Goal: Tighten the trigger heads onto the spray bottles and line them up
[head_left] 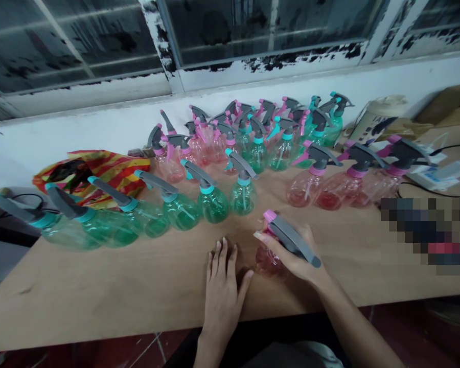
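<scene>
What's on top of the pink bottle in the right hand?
On the pink bottle is a grey spray head with a pink tip. The right hand covers much of what's just below the head, so that part can't be seen.

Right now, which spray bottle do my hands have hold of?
The pink bottle nearest you, with your right hand around it; the other bottles stand farther away on the table, touched by neither hand.
</scene>
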Demonstrator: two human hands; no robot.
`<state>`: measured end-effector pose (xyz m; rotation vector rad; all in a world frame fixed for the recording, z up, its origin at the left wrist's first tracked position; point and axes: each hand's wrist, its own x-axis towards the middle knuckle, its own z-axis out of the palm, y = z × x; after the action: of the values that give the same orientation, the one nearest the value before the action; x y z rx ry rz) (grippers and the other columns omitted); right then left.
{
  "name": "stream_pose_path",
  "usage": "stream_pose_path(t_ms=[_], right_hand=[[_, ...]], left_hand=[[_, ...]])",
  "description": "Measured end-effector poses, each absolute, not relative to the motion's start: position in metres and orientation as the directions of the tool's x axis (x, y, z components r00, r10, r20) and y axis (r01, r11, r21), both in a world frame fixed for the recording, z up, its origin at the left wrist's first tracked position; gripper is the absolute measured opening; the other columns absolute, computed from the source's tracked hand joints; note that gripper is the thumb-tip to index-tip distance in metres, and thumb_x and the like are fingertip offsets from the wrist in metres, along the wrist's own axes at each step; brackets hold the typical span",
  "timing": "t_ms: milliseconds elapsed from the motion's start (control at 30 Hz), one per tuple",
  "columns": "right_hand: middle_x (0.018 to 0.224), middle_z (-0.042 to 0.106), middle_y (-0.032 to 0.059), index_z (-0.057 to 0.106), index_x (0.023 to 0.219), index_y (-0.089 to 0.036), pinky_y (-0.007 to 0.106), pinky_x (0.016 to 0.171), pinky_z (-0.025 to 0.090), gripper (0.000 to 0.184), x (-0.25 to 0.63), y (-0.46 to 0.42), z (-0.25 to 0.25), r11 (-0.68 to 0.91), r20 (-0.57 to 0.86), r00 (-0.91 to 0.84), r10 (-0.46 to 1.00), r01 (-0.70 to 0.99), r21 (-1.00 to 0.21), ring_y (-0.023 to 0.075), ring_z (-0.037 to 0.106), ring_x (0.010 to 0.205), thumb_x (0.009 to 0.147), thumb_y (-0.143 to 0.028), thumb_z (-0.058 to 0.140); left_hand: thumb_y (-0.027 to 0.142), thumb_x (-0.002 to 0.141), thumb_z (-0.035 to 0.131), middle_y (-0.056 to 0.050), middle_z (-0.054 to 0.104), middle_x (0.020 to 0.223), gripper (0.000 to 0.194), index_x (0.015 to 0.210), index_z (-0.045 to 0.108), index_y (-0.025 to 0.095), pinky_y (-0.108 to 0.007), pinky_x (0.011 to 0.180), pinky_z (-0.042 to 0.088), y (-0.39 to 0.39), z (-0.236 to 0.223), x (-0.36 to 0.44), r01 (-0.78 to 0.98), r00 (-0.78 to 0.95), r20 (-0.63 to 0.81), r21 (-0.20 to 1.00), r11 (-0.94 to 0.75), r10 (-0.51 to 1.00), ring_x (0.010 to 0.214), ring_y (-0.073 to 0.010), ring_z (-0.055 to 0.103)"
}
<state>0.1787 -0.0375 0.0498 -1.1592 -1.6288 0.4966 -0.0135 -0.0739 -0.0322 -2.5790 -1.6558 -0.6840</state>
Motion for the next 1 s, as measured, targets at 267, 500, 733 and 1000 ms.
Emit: stream_pose_path(t_ms=[267, 500, 733, 1000], right_hand=[[0.091, 0.074, 0.0009, 0.065, 0.118, -0.028, 0.029, 0.050, 0.055, 0.049, 0.181, -0.045, 0.056, 0.420, 0.432, -0.060, 0.900, 0.386, -0.822, 0.0123, 0.059, 0.046, 0.072, -0.037, 0.077], [0.135, 0.060, 0.0074, 0.043, 0.141, -0.035, 0.060, 0.104, 0.040, 0.105, 0.190, -0.048, 0.049, 0.422, 0.431, -0.081, 0.899, 0.425, -0.800, 0.0392, 0.051, 0.127, 0.048, -0.046, 0.091], [0.145, 0.047, 0.0106, 0.032, 0.144, -0.033, 0.059, 0.107, 0.037, 0.108, 0.196, -0.065, 0.046, 0.398, 0.429, -0.042, 0.902, 0.464, -0.792, 0.0355, 0.044, 0.133, 0.053, -0.053, 0.087], [0.106, 0.066, 0.0058, 0.059, 0.107, -0.026, 0.044, 0.091, 0.052, 0.031, 0.203, -0.091, 0.032, 0.359, 0.464, 0.019, 0.886, 0.604, -0.711, 0.0268, 0.064, 0.103, 0.081, -0.039, 0.071]], left_hand=[[0.037, 0.099, 0.045, -0.017, 0.038, 0.152, 0.056, 0.148, 0.029, 0.017, -0.055, 0.110, 0.035, -0.074, -0.029, -0.014, 0.864, 0.361, 0.338, 0.229, -0.449, 0.869, 0.141, -0.0312, 0.034], [0.038, 0.100, 0.040, -0.019, 0.037, 0.152, 0.053, 0.145, 0.032, 0.012, -0.054, 0.112, 0.032, -0.074, -0.027, -0.014, 0.862, 0.381, 0.314, 0.219, -0.457, 0.870, 0.143, -0.0296, 0.029], [0.042, 0.100, 0.040, -0.018, 0.040, 0.150, 0.053, 0.145, 0.033, 0.014, -0.054, 0.110, 0.035, -0.073, -0.029, -0.014, 0.868, 0.361, 0.339, 0.221, -0.446, 0.869, 0.142, -0.0297, 0.033], [0.038, 0.099, 0.044, -0.018, 0.039, 0.151, 0.053, 0.145, 0.034, 0.014, -0.054, 0.109, 0.037, -0.072, -0.031, -0.015, 0.869, 0.371, 0.376, 0.183, -0.460, 0.849, 0.141, -0.0305, 0.034]])
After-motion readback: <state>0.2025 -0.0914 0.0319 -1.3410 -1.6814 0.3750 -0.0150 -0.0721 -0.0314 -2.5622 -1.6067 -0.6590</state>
